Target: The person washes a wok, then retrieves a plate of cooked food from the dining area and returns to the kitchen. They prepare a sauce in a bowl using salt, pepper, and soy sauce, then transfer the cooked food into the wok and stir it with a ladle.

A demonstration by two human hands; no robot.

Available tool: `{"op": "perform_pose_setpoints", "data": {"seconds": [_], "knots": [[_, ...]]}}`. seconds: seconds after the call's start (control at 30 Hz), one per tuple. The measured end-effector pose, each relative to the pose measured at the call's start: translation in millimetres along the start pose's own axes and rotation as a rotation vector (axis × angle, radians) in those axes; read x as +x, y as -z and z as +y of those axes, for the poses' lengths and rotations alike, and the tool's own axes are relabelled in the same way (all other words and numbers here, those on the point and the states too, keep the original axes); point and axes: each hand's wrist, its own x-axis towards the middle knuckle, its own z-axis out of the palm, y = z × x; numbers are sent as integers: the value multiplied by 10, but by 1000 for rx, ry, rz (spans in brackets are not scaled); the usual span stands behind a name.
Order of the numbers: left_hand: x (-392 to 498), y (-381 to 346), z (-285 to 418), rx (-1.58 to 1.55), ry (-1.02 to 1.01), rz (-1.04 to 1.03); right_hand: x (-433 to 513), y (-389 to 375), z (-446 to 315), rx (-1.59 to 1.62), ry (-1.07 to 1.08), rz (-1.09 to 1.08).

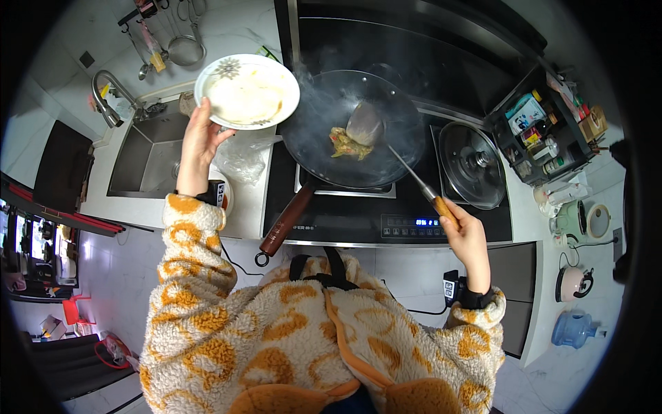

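Note:
My left hand point(203, 135) holds a white bowl point(245, 93) with a grey floral pattern by its near rim. Sauce traces mark the bowl's inside, and it is raised to the left of the wok. In my right hand point(465, 230) is the wooden handle of a metal wok spatula point(365, 124). Its blade rests in the dark wok point(310, 139) against a small heap of cooked food point(347, 146), greenish-brown with red bits. Steam rises around the blade. The wok's brown handle point(287, 222) points toward me, with neither hand on it.
A glass lid point(473, 165) lies on the right burner of the black cooktop point(336, 220). Left are a steel sink point(155, 155) and a crumpled plastic bag point(240, 160). To the right stand a condiment rack point(538, 129), a pink kettle point(570, 283) and a blue water jug point(574, 329).

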Motion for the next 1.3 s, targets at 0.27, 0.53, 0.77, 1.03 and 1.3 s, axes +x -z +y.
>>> {"op": "perform_pose_setpoints", "data": {"seconds": [0.27, 0.53, 0.77, 1.03, 1.3], "knots": [[-474, 188, 30, -253, -77, 13, 254, -222, -76, -428, 175, 142], [-874, 254, -68, -457, -94, 65, 175, -493, -272, -487, 321, 36], [-1293, 526, -70, -450, -88, 143, -256, -408, -416, -115, 506, -189], [-1835, 629, -71, -311, -219, 426, -556, -2215, 1467, 285, -556, -960], [-2366, 872, 218, -228, -328, 573, -616, -3183, 1760, 1092, -803, -542]]}}
